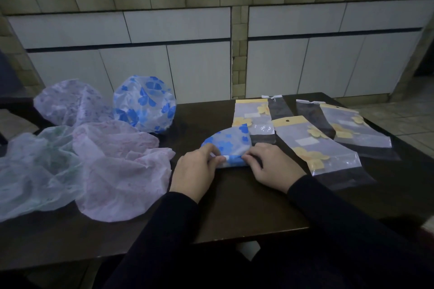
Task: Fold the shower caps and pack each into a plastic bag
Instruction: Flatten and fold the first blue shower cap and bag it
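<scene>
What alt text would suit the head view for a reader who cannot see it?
A person's left hand and right hand pinch a blue-flowered shower cap, folding it on a dark table. Four unfolded caps lie to the left; printed plastic bags lie to the right.

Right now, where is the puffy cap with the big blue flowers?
In the head view it sits at the back left of the table: the puffy blue-flowered cap, right of the pale purple cap, behind the pink cap.
</scene>
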Tool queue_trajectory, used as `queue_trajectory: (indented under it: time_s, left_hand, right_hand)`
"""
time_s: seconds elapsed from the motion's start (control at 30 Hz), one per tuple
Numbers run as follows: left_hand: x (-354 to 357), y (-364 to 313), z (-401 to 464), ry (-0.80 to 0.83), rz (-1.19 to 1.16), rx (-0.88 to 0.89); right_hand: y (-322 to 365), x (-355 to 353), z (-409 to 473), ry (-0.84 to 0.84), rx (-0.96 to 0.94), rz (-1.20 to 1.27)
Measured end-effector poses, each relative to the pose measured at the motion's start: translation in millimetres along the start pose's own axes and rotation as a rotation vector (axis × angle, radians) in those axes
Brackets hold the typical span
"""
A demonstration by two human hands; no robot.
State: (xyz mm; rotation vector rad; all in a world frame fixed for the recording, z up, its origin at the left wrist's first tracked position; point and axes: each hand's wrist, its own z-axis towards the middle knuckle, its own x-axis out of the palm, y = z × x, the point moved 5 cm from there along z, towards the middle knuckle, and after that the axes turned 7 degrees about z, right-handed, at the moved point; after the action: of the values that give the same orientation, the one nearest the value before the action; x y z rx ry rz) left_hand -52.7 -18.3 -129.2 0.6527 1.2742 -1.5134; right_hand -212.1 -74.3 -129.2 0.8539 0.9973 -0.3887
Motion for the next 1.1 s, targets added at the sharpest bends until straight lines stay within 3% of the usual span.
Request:
queue_trajectory:
  time_s: [0.23,0.4,0.5,0.63,0.83,1.1]
  left_hand:
    - [4,0,9,0.029,0.086,-0.042]
    - [1,-3,9,-0.134,0.232,0.025]
    - [3,-13,7,-0.184,0.248,0.164]
    - [8,-8,7,-0.129,0.107,0.161]
    - [12,-2,9,0.072,0.176,0.088]
    - [13,0,7,0.071,0.185,0.049]
  right_hand:
    - [-3,0,5,-0.038,0.021,-0.063]
    - [-2,-5,6,-0.132,0.019,-0.049]
    - [10,-4,5,-0.136,-0.114,-0.066]
    - [13,2,3,-0.032,-0.136,-0.113]
    - [9,6,2,0.031,-0.056,-0.12]
    - [8,6,4,0.031,-0.003,-0.1]
